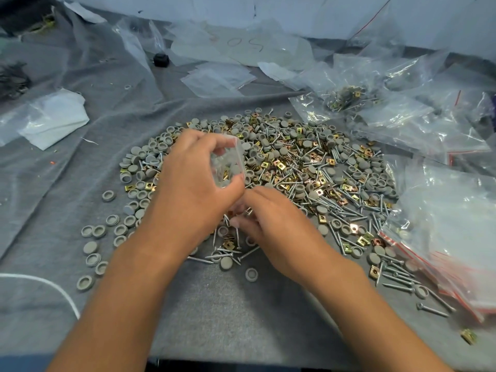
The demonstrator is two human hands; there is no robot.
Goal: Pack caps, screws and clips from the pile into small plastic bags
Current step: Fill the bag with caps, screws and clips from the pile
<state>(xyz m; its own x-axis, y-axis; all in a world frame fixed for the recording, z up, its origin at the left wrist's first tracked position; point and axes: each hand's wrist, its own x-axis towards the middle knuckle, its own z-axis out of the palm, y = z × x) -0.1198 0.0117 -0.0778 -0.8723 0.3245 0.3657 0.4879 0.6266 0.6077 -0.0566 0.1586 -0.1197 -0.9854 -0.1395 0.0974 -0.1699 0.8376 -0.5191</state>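
Landmark: pile [281, 167] of grey caps, screws and gold clips, mid surface [214, 312], on grey cloth. Left of pile: crumpled white bag [53, 119], stray caps [94, 232] trailing off pile's left edge, white cord [53, 285] near cloth's left edge. Left hand [193, 183] over pile's left half, grip curled round small clear bag [228, 162] with a few parts inside, held above pile. Right hand [271, 221] at pile's near edge, fingertips pinching small screws [248, 212], just beside left hand. Bare cloth on near side of pile, between forearms. Right of pile: red-striped zip bags [442, 237] stacked, overlapping pile's right edge; filled bag [346, 99] beyond pile.
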